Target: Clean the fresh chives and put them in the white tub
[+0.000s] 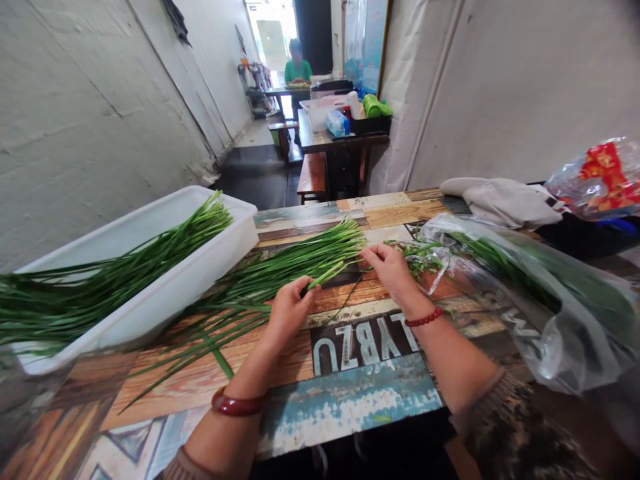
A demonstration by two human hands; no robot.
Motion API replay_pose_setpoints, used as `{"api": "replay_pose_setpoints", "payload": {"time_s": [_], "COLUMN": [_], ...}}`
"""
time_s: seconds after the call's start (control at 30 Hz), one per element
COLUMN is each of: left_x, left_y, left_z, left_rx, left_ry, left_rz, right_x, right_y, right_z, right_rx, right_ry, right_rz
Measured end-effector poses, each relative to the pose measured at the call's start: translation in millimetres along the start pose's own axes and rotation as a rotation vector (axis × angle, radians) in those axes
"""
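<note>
My left hand (293, 303) is closed around a few garlic chives (327, 273), their pale stem ends pointing right. My right hand (393, 270) pinches a thin strand at those stem ends, thumb and forefinger together. Just behind both hands, a pile of chives (300, 257) lies on the table, with pale ends to the right and long green leaves to the left. Some loose leaves spread under my left forearm. Beyond my right wrist sits a small heap of trimmings (423, 257).
On the left, a long white plastic tub (200, 275) holds more chives. A clear plastic bag (585, 333) with greens inside lies at the right. Behind it are a pale cloth (500, 200) and a red-printed wrapper (603, 170). A person in green (299, 71) sits far back.
</note>
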State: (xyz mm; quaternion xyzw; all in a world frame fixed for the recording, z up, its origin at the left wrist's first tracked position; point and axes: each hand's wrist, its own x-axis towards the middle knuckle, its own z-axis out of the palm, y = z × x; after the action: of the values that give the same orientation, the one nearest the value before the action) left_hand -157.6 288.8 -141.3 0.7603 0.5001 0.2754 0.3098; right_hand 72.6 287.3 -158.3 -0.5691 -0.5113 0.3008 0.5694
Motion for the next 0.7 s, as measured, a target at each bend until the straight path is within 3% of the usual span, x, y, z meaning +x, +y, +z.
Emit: {"api": "replay_pose_setpoints", "payload": {"time_s": [0.13, 0.27, 0.4, 0.53, 0.7], "left_x": [-0.3, -2.6, -5.0, -4.8, -2.8], "left_y": [-3.5, -1.3, 3.0, 2.8, 2.8], "left_z": [1.1, 1.5, 0.6, -0.3, -5.9], "left_rx": [0.06, 0.274, 0.389, 0.262, 0.151], "left_ry": [-0.024, 0.038, 0.105, 0.174, 0.335], "left_rz": [0.023, 0.089, 0.141, 0.105, 0.028], "right_x": [9.0, 9.4, 11.0, 13.8, 3.2], "right_y": [-1.3, 1.2, 8.5, 11.4, 9.4], "right_z": [-23.0, -33.4, -34.4, -28.9, -12.4], "right_rx": [-0.396, -0.79, -0.861, -0.757, -0.656], "right_ry": [0.107, 0.238, 0.282, 0.174, -0.24], "right_rz": [-0.157, -0.252, -0.264, -0.335, -0.413]}}
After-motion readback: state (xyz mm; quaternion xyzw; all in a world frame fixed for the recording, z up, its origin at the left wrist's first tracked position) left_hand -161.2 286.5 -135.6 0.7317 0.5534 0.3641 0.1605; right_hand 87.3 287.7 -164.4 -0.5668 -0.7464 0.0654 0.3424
